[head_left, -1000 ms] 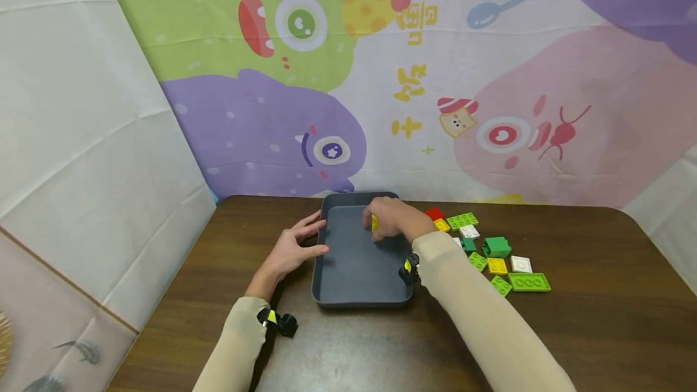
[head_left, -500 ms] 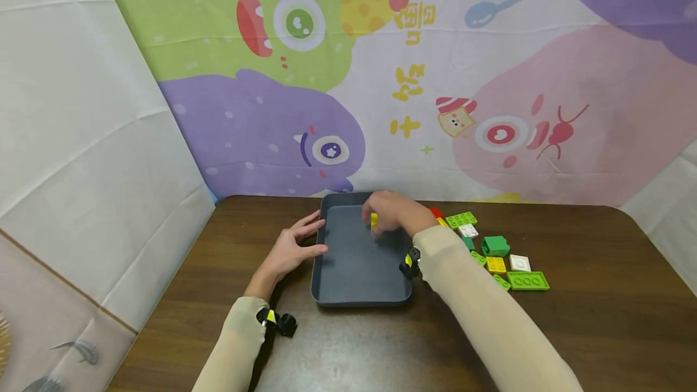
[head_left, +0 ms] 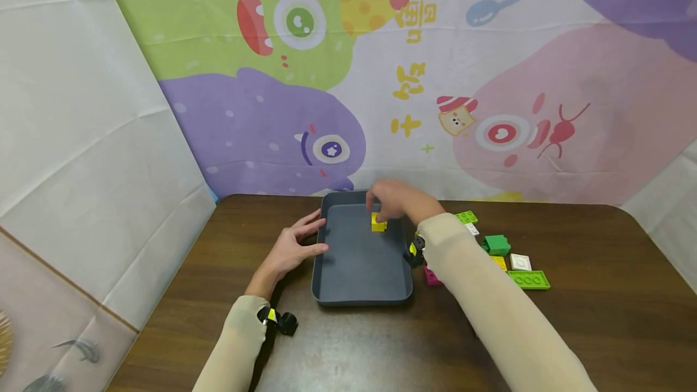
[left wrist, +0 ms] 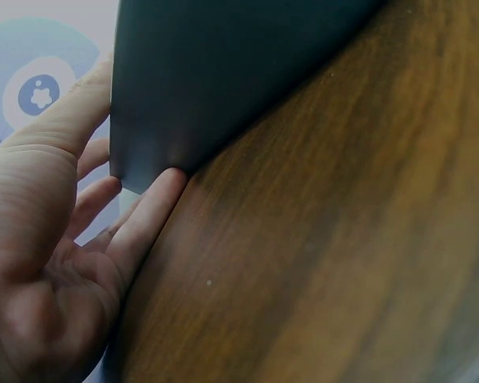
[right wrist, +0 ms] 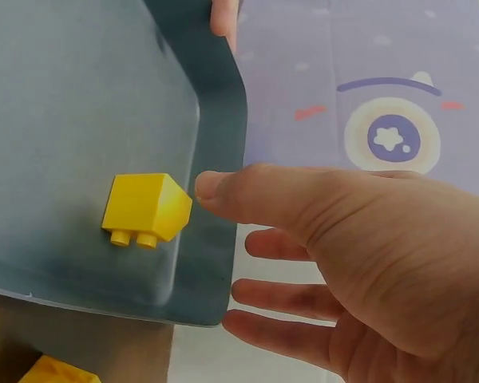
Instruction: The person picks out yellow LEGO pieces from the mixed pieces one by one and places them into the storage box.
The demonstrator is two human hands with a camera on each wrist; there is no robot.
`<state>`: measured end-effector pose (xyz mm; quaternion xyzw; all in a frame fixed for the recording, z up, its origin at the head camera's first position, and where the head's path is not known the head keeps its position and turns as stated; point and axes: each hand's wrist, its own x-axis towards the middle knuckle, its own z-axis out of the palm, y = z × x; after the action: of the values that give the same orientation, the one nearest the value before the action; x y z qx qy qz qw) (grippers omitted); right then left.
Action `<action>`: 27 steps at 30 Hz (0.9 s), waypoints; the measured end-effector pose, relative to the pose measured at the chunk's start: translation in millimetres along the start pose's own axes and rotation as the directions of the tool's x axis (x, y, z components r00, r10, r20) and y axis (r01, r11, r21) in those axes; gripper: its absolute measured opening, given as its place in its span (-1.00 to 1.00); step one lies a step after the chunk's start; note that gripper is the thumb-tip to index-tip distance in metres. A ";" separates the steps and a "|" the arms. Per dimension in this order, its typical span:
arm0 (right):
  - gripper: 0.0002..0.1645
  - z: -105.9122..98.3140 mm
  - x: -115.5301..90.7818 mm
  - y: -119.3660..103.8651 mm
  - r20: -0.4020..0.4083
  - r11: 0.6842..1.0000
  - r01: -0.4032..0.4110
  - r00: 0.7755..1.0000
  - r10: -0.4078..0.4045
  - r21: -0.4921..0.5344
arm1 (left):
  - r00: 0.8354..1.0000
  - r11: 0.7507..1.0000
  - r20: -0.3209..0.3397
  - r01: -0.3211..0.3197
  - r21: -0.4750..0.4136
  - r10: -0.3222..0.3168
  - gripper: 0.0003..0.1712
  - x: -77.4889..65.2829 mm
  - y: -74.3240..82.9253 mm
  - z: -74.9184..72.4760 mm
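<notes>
Yellow brick [head_left: 378, 223] in tray [head_left: 359, 274]; I see it just past the thumb tip [right wrist: 209, 186] of nearer right hand [head_left: 400, 199], gripping nothing; left hand [head_left: 291, 250], fingers extended, touches tray.

We see a screened-off corner, whether home or studio we cannot tell: a brown wood-grained worktop [head_left: 348, 349] against a creased cartoon-monster cloth [head_left: 392, 77], with pale sheets [head_left: 98, 107] at either side.

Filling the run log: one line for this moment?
left hand: touching tray | right hand: near yellow block, not holding | yellow block: in tray
</notes>
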<state>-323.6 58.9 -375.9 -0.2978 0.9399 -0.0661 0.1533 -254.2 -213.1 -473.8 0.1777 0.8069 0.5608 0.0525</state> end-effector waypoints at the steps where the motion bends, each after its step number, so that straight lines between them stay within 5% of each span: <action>1: -0.63 -1.1 -0.3 -0.3 -0.002 1.000 0.000 1.000 0.000 -0.002 | 1.000 1.000 0.000 0.002 0.001 -0.002 -0.23 -0.1 0.3 -0.1; 27: -0.63 -0.4 -16.7 9.2 -0.036 0.999 0.011 0.999 -0.013 -0.031 | 1.000 1.000 -0.012 0.002 0.030 -0.001 -0.24 -2.5 8.2 0.9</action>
<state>-315.7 76.1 -373.4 -0.3046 0.9416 -0.0579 0.1312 -249.8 -210.6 -466.8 0.1746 0.8156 0.5497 0.0456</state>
